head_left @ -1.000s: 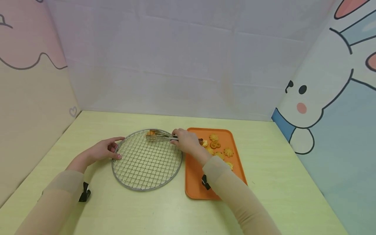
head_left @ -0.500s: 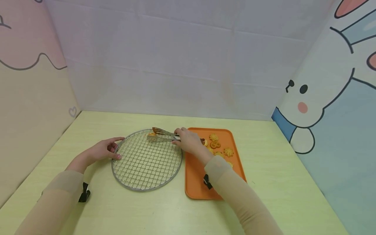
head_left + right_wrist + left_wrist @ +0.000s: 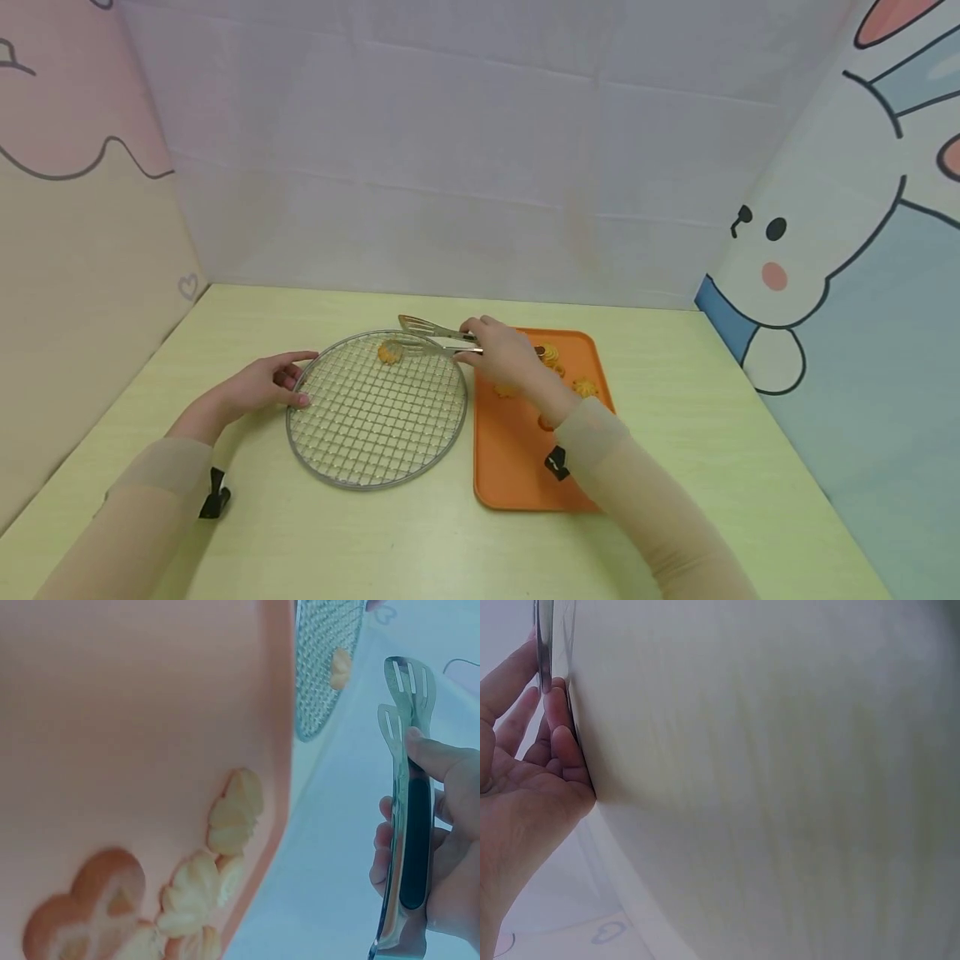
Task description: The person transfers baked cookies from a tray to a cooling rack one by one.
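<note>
A round wire rack (image 3: 375,417) lies on the table, and one golden cookie (image 3: 389,352) rests near its far edge. My left hand (image 3: 262,387) holds the rack's left rim between thumb and fingers; the rim (image 3: 544,645) also shows in the left wrist view. Metal serving tongs (image 3: 409,802) with slotted ends and dark grip inserts are gripped in my right hand (image 3: 506,358), over the orange tray's far left part. Their ends are apart with nothing between them, near the cookie and the rack's far rim. Several cookies (image 3: 236,814) lie on the orange tray (image 3: 517,467).
The tray stands just right of the rack, with a narrow gap between them. My right forearm (image 3: 645,500) covers part of the tray and some cookies. A pale backdrop (image 3: 450,167) rises behind the table, with printed side panels left and right.
The tongs have opened and let go of the cookie, which stays on the rack. My right hand has drawn back rightward with the tongs. My left hand has not moved.
</note>
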A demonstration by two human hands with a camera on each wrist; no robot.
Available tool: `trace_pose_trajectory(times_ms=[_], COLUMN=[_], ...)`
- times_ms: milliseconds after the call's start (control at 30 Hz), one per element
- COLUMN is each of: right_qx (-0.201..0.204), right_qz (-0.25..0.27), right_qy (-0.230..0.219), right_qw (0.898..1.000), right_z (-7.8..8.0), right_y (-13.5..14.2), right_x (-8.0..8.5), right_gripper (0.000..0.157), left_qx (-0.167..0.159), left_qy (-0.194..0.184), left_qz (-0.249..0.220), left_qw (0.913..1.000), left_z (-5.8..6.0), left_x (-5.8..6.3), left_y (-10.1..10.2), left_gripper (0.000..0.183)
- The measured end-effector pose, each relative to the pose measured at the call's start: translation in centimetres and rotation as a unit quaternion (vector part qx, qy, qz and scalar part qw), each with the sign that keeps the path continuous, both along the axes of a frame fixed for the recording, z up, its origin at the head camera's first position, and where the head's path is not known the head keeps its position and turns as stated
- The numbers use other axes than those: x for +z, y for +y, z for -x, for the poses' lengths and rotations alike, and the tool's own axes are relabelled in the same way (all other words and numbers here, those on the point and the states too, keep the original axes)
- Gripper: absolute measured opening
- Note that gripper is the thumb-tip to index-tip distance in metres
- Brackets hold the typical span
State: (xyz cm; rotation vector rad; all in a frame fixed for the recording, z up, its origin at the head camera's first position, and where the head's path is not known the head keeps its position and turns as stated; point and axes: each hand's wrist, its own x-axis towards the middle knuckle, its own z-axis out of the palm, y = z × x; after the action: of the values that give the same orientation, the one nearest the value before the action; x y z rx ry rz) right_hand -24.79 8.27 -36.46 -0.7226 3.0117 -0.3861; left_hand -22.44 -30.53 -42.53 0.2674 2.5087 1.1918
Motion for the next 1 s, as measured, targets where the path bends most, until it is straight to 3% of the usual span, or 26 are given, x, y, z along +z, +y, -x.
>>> trace_pose_trajectory(times_ms=[267,633,1000], right_qx=[0.018,0.029,0.024], right_qz=[0.007,0.058,0.061], right_qy=[0.063,0.089,0.114], right_qw=[0.998,0.994,0.991], right_z=[-1.2,-3.9,-5.7], right_y=[2.0,6.2,10.7], right_x=[2.5,5.6,6.5], right_gripper=[0.043,0.041,0.042], left_qx=[0.005,0.012,0.014], left_qy=[-0.006,-0.011,-0.006], left_qz=[-0.010,-0.030,-0.022], left_qw=[0.9999,0.9994,0.9996], left_z=[-0.1,-0.4,-0.2], left_x=[0.1,0.3,0.1], left_y=[0.0,-0.1,-0.1], left_gripper=[0.085,0.086,0.085])
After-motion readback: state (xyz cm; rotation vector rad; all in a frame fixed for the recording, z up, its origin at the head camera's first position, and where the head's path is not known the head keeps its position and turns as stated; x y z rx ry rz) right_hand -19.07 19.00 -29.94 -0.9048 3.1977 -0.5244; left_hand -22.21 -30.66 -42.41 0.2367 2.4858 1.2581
